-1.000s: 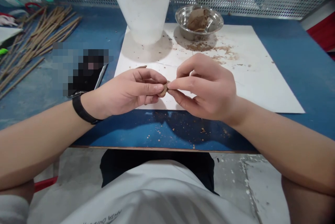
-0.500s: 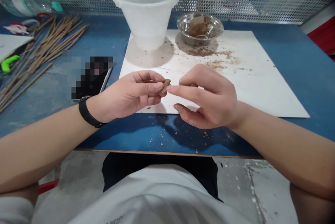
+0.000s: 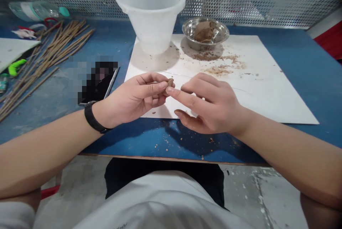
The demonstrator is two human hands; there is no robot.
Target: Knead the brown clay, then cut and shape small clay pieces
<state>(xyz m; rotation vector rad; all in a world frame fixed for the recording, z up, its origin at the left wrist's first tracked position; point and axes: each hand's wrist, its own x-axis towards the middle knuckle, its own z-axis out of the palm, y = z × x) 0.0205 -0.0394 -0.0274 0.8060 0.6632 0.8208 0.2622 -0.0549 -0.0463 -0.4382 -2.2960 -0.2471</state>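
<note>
Pinching a small clay piece [image 3: 170,83] above the white sheet [image 3: 275,97]

Holds it near the sheet's front edge, thumb and fingers of the left hand [image 3: 130,97] closed narrowly on it. Touches it with only the index fingertip of the right hand [image 3: 213,106], with thumb spread well apart below and nothing gripped. Cannot tell its full shape behind the fingers.

Could dent or flatten it by pressing too hard, judging by its soft look; might lose it through a slack pinch, or foul it with crumbs [image 3: 215,70] after a drop.

Beyond, to note: a bucket [image 3: 152,25], then a metal bowl [image 3: 196,44] with a brown lump [image 3: 204,32] inside. Could bump the bucket by reaching straight back, or nudge the phone [image 3: 100,85] beside the left wrist. Farther left, loose sticks [image 3: 57,52] and a bottle [image 3: 44,11] lying down.
</note>
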